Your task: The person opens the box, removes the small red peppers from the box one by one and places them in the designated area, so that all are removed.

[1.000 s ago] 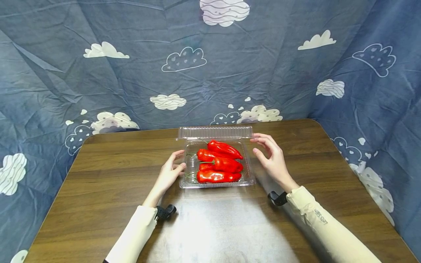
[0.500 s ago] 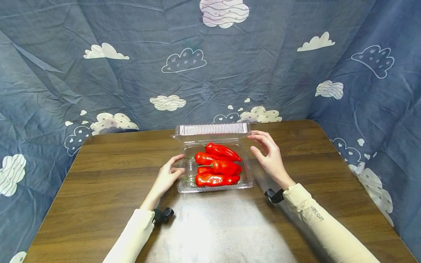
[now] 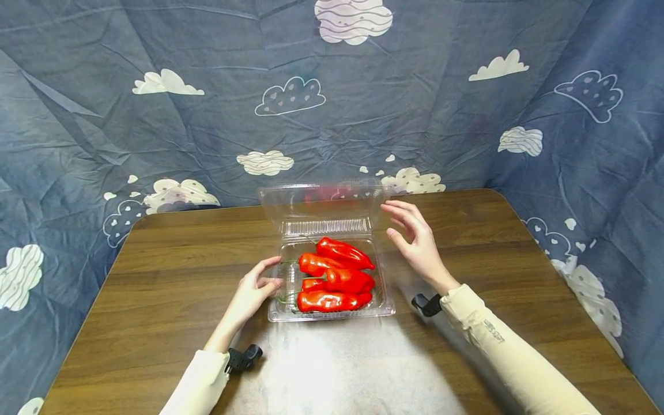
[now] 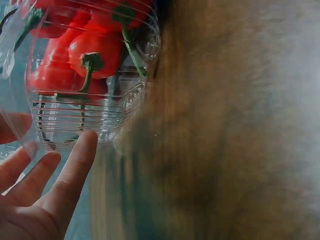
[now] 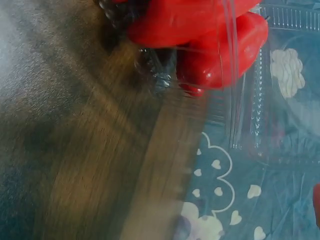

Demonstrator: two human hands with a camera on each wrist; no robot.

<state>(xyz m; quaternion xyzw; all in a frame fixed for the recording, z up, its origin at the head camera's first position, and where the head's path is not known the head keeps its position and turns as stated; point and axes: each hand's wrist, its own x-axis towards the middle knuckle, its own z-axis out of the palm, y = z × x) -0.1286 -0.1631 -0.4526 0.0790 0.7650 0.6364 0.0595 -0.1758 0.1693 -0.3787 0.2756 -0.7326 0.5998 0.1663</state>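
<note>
A clear plastic clamshell box (image 3: 332, 316) stands on the table in the head view, its lid (image 3: 282, 202) raised at the back. Several long red peppers (image 3: 337, 301) with green stems lie inside. My left hand (image 3: 254, 288) has its fingers spread at the box's left side; its thumb and fingertips are right at the ribbed wall (image 4: 70, 117) in the left wrist view. Beside the lid's right edge my right hand (image 3: 417, 242) is relaxed, fingers extended and thumb apart. Only a sliver of a right fingertip (image 5: 317, 202) shows in the right wrist view.
The wooden table (image 3: 155, 288) has a glossy bright reflection in front of the box. Close behind its back edge hangs a blue cloth (image 3: 207, 138) with white clouds. Black wrist cameras are strapped at the left sleeve (image 3: 193, 380) and the right sleeve (image 3: 498, 340).
The box with its peppers has moved toward me and slightly left, and both hands have shifted left. The raised lid now shows taller in the head view, with more of its panel visible.
</note>
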